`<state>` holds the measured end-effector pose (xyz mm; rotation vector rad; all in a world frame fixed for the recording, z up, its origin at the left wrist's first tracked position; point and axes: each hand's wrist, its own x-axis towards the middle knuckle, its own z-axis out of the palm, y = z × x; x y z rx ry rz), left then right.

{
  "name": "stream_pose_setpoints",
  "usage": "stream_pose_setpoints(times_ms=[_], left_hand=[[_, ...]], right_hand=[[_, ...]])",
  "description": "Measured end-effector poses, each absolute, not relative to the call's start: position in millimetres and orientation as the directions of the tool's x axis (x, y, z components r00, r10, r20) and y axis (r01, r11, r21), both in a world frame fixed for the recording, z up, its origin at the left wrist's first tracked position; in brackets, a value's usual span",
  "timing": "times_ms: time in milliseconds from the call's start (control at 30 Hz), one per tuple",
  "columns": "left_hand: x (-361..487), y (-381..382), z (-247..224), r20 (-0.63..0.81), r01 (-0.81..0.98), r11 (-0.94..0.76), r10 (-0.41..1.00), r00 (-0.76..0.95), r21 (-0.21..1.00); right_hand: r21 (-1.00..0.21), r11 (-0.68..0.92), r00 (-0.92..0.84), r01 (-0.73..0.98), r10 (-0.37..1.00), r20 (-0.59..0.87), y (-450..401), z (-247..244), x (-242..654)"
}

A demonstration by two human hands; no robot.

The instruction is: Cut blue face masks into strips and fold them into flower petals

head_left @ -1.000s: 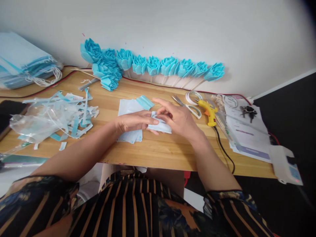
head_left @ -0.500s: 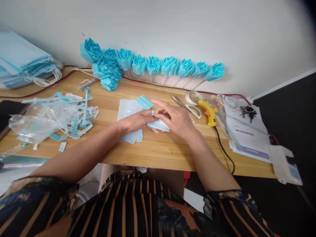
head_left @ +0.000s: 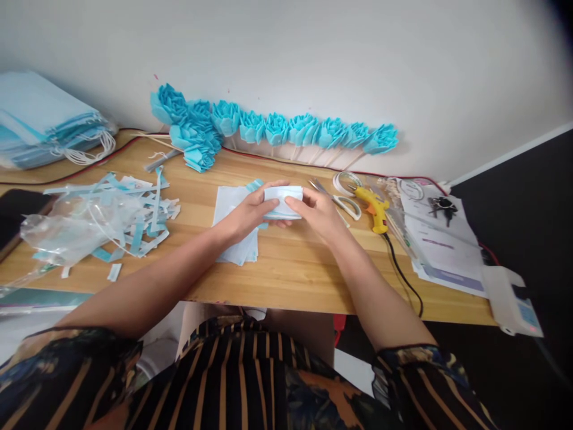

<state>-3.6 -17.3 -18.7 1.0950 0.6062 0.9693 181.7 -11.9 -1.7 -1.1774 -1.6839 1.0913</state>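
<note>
A small folded pale blue and white sheet (head_left: pixel 290 208) is held between my two hands above the wooden table (head_left: pixel 295 280). My left hand (head_left: pixel 250 214) grips its left end, thumb on top and fingers behind. At the right end, my right hand (head_left: pixel 317 210) pinches it with the thumb on its face; most of the fingers behind are hidden. Flat pale sheets (head_left: pixel 228 206) lie on the table under and beside my left hand, with a bright blue piece (head_left: pixel 254 186) at their top edge.
Blue folded flowers (head_left: pixel 276 128) on sticks lean along the wall. Scissors (head_left: pixel 348 206) and a yellow glue gun (head_left: pixel 376 210) lie right. Cut strips and a clear plastic bag (head_left: pixel 85 224), a phone (head_left: pixel 22 212) and stacked blue sheets (head_left: pixel 45 119) are left. Papers (head_left: pixel 441 245) with keys lie far right.
The folded sheet has been raised and turned so its broad face shows. My right hand has shifted from over the sheet to its right end. The whole view has shifted slightly.
</note>
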Motion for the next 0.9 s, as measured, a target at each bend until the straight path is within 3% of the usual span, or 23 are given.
stream_pose_setpoints(times_ms=[167,300,467,900], left_hand=[[-2,-17,-18,0.055,-0.229,0.075,0.855,0.515,0.971],[1,-16,-18,0.085,-0.187,-0.002,0.895,0.438,0.982],[2,-19,-19,0.024,-0.145,0.026,0.942,0.335,0.989],[2,-14,-21,0.084,-0.371,-0.005,0.977,0.197,0.929]], right_hand=[[-0.953,0.226,-0.107,0.204,0.972,0.207,-12,-6,177],[-0.930,0.278,-0.118,0.239,0.959,0.257,-10,-7,180],[-0.931,0.270,-0.134,0.244,0.961,0.244,-11,-8,179],[-0.980,0.148,-0.248,0.132,0.962,0.112,-7,-11,178]])
